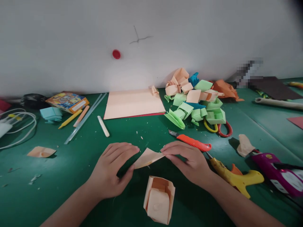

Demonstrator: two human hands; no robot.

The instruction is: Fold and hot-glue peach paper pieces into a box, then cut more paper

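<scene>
My left hand and my right hand together hold a small folded piece of peach paper just above the green table. The left thumb and fingers pinch its left end. The right fingers press together on its right end. Just below the hands stands a folded peach paper box, touched by neither hand.
A stack of peach sheets lies behind the hands. To its right sits a heap of folded green, peach and blue paper shapes over scissors. An orange utility knife, a yellow glue gun and a purple tool lie right. Pens, glue sticks and cables lie left.
</scene>
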